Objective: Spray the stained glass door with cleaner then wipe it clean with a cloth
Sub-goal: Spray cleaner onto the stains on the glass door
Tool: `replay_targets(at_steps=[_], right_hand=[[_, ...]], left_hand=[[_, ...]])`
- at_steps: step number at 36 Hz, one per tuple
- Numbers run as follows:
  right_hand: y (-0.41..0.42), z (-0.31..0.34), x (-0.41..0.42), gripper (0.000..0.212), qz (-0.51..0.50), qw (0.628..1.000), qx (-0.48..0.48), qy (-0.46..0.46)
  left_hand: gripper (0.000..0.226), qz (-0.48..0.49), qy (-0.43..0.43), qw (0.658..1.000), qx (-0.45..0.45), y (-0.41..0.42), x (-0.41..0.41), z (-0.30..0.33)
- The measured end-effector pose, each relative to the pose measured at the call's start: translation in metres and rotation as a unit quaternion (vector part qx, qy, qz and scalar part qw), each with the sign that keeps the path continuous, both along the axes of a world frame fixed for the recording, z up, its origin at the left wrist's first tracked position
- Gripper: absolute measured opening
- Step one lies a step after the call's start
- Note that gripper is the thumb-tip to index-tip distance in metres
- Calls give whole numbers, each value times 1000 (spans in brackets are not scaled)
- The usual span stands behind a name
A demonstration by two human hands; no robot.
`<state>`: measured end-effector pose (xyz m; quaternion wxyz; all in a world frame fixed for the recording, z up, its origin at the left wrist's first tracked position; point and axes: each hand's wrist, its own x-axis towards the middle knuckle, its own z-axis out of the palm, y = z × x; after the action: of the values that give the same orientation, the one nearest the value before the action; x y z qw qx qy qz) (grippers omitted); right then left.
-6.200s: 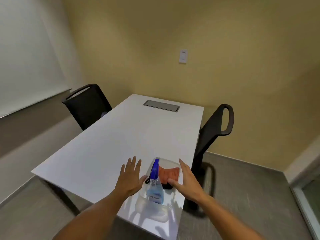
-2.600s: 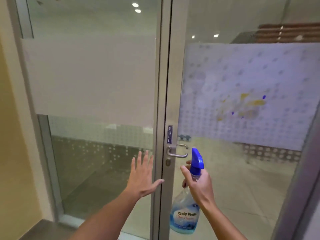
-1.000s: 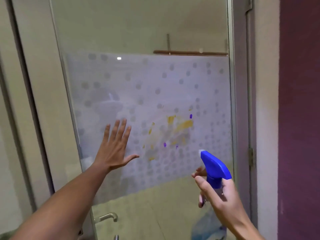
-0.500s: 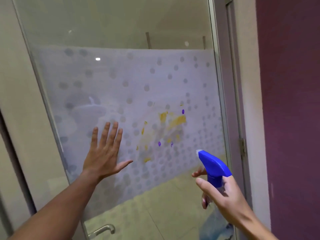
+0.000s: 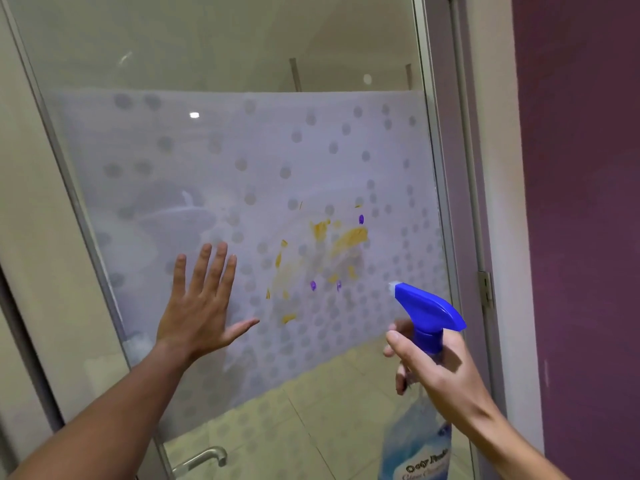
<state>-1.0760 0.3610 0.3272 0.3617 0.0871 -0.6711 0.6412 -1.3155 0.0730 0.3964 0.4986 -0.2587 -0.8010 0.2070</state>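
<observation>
Two hands up at the glass door (image 5: pixel 242 150), which fills the centre of frame. Left hand (image 5: pixel 199 308), lower left of centre, fingers spread wide, palm toward the frosted band, holding nothing. Right hand (image 5: pixel 436 368), lower right, wrapped around the neck of the spray bottle (image 5: pixel 427 311), blue nozzle aimed up-left at the yellow and purple stains (image 5: pixel 341 242) mid-frame. Door handle (image 5: pixel 202 459) at bottom edge.
</observation>
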Motion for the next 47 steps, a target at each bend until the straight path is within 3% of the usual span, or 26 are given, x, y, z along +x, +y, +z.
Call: replay_targets(at_steps=[8,18,25,30,36,41,47], right_hand=[[-1,16,3,7,34,999,-25,25],[10,19,-2,27,-85,995,2,43],[23,24,4,6,-81,993,-78,32],[38,21,9,15,-85,993,-84,-2],[56,4,13,25,-157,985,-53,-45],[65,-4,17,30,-176,979,-84,-56],[69,0,23,10,-119,983,-132,-36]], left_hand=[[117,8,-5,1000,-1,1,0,1],[116,9,-7,1000,-2,1,0,1],[116,11,-6,1000,-3,1,2,1],[116,13,-7,1000,-4,1,3,1],[116,13,-13,1000,-1,1,4,1],[116,14,-18,1000,-3,1,5,2],[116,12,-23,1000,-3,2,5,2]])
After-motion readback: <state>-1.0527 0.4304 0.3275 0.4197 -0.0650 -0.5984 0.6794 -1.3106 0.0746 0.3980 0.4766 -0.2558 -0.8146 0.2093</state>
